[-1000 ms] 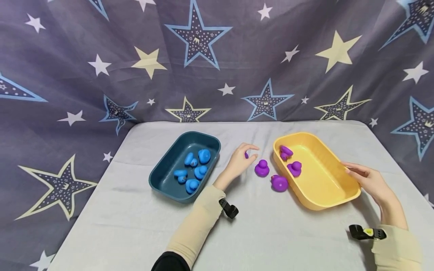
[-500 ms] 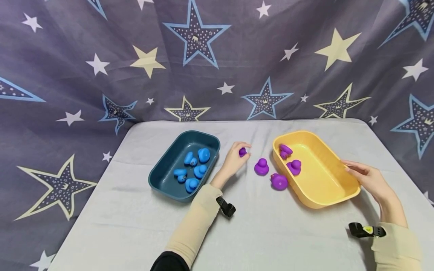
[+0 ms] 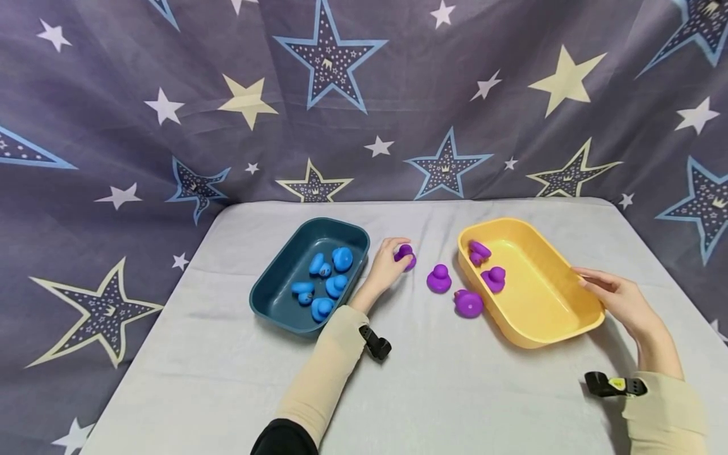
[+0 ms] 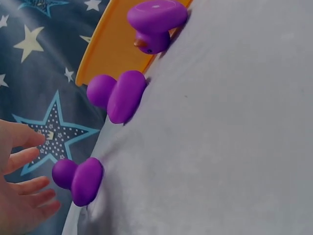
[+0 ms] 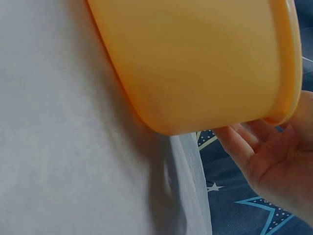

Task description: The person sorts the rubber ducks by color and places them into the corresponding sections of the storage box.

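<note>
Steadying the yellow tub (image 3: 569,319) with relaxed right hand (image 3: 617,298) fingers, a person's left hand (image 3: 385,265) fingers close around a purple duck (image 3: 406,254) (tabletop, between tubs).

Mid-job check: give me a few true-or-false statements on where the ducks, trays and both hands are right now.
1. The left hand is at a purple duck on the table. True.
2. The yellow tray holds five purple ducks. False: two purple ducks show inside it.
3. The blue ducks lie in the teal tray. True.
4. The right hand rests on the teal tray. False: it is at the yellow tray's rim.
5. Two more purple ducks sit on the table between the trays. True.
</note>
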Tool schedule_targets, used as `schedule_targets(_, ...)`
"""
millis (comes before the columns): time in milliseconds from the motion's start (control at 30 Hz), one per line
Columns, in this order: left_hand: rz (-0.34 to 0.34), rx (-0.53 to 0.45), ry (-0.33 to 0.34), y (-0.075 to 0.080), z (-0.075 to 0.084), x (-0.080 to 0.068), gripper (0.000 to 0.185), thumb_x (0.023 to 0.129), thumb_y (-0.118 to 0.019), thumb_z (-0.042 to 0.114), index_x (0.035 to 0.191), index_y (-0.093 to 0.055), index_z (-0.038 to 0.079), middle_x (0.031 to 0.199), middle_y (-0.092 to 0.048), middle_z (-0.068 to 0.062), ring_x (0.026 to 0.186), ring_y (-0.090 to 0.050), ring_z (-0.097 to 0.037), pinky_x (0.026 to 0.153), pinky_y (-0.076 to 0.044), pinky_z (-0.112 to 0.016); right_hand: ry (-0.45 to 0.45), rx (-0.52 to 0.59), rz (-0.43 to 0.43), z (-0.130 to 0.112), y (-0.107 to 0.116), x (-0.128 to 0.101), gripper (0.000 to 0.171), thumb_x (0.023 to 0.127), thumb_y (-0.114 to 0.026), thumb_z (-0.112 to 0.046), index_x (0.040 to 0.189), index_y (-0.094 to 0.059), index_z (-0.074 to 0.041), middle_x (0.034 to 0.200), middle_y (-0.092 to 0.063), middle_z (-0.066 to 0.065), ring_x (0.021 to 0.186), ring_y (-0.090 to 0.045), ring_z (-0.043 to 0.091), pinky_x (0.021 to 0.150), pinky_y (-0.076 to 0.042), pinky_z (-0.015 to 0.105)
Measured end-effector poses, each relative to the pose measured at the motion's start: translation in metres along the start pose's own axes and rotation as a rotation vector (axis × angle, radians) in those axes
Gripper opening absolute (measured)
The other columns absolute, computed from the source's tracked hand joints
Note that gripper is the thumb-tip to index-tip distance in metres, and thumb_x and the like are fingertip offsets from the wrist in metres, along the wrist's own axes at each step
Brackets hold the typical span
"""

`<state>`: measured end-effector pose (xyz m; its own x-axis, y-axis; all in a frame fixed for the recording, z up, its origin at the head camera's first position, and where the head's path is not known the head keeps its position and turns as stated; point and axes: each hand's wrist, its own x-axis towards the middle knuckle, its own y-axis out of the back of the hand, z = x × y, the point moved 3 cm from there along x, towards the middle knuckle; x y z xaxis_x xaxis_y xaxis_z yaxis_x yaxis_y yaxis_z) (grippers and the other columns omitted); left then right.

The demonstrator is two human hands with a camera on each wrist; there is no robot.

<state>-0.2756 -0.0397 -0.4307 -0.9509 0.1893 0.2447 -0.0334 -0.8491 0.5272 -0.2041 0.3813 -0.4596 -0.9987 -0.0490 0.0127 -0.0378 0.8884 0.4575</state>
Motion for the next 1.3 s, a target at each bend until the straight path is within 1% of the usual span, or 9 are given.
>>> schedule_targets(133, -0.012, -0.007, 0.02, -0.002, -0.004, 0.001, 0.037, 0.08, -0.059, 0.009, 0.116, -0.055, 0.002, 0.118, -0.048, -0.019, 0.112, -0.044, -0.03, 0.095, -0.033, -0.04, 0.008, -0.005, 0.01, -0.005, -0.001, -0.002, 0.044, 0.085, -0.055, -0.041, 0.122, -0.055, -0.016, 0.097, -0.053, -0.034, 0.088, -0.049, -0.016, 0.069, -0.04, 0.006)
schedule_targets(233, -0.012, -0.014, 0.027, -0.003, -0.004, 0.002, 0.038, 0.08, -0.058, 0.009, 0.117, -0.054, 0.002, 0.119, -0.048, -0.019, 0.112, -0.044, -0.031, 0.095, -0.033, -0.04, 0.003, 0.0, 0.005, -0.017, -0.002, -0.006, 0.043, 0.087, -0.054, -0.035, 0.123, -0.054, -0.011, 0.096, -0.053, -0.034, 0.088, -0.048, -0.016, 0.069, -0.04, 0.006)
schedule_targets(400, -0.011, -0.006, 0.036, -0.004, -0.007, 0.004, 0.038, 0.081, -0.058, 0.009, 0.117, -0.054, 0.002, 0.118, -0.049, -0.02, 0.112, -0.045, -0.03, 0.095, -0.033, -0.039, -0.006, 0.008, 0.001, -0.023, -0.003, -0.008, 0.041, 0.087, -0.054, -0.033, 0.122, -0.054, -0.011, 0.096, -0.053, -0.034, 0.087, -0.048, -0.017, 0.069, -0.039, 0.005)
schedule_targets(467, -0.013, -0.003, 0.036, -0.005, -0.008, 0.005, 0.038, 0.081, -0.058, 0.009, 0.117, -0.054, 0.002, 0.117, -0.049, -0.02, 0.111, -0.045, -0.03, 0.095, -0.034, -0.039, -0.008, 0.006, 0.006, -0.021, -0.004, -0.007, 0.04, 0.087, -0.054, -0.033, 0.121, -0.055, -0.013, 0.096, -0.053, -0.035, 0.088, -0.047, -0.018, 0.069, -0.039, 0.005)
schedule_targets(567, -0.02, -0.006, 0.043, -0.006, -0.011, 0.005, 0.037, 0.081, -0.059, 0.009, 0.117, -0.054, 0.001, 0.115, -0.05, -0.02, 0.109, -0.046, -0.03, 0.094, -0.034, -0.038, -0.015, -0.009, 0.001, -0.025, -0.004, -0.008, 0.036, 0.088, -0.053, -0.027, 0.122, -0.055, -0.014, 0.096, -0.052, -0.035, 0.088, -0.046, -0.018, 0.069, -0.039, 0.005)
schedule_targets(667, -0.02, -0.011, 0.052, -0.008, -0.013, 0.006, 0.037, 0.082, -0.059, 0.009, 0.117, -0.053, 0.0, 0.115, -0.051, -0.02, 0.109, -0.047, -0.029, 0.094, -0.034, -0.037, -0.019, -0.023, 0.006, -0.011, -0.002, -0.004, 0.04, 0.087, -0.054, -0.035, 0.122, -0.055, -0.016, 0.097, -0.052, -0.036, 0.09, -0.046, -0.017, 0.07, -0.039, 0.006)
schedule_targets(833, -0.019, -0.029, 0.064, -0.009, -0.014, 0.006, 0.036, 0.083, -0.058, 0.009, 0.117, -0.053, 0.001, 0.114, -0.051, -0.019, 0.108, -0.047, -0.028, 0.094, -0.035, -0.036, -0.019, 0.001, 0.029, 0.006, 0.0, 0.002, 0.054, 0.082, -0.056, -0.046, 0.122, -0.053, -0.01, 0.097, -0.054, -0.034, 0.089, -0.049, -0.015, 0.069, -0.04, 0.006)
schedule_targets(933, -0.016, -0.031, 0.074, -0.01, -0.016, 0.006, 0.035, 0.083, -0.059, 0.009, 0.116, -0.054, 0.001, 0.113, -0.052, -0.018, 0.107, -0.048, -0.027, 0.093, -0.035, -0.036, -0.011, 0.01, 0.028, 0.01, 0.0, 0.003, 0.06, 0.08, -0.056, -0.05, 0.123, -0.052, -0.009, 0.098, -0.054, -0.033, 0.088, -0.05, -0.015, 0.068, -0.041, 0.007)
schedule_targets(1300, 0.001, -0.033, 0.08, -0.014, -0.02, 0.008, 0.032, 0.082, -0.06, 0.007, 0.113, -0.057, 0.001, 0.111, -0.055, -0.018, 0.105, -0.049, -0.028, 0.092, -0.036, -0.036, -0.009, 0.021, 0.023, 0.011, 0.001, 0.004, 0.062, 0.079, -0.056, -0.051, 0.124, -0.052, -0.008, 0.097, -0.055, -0.032, 0.086, -0.051, -0.013, 0.067, -0.042, 0.008)
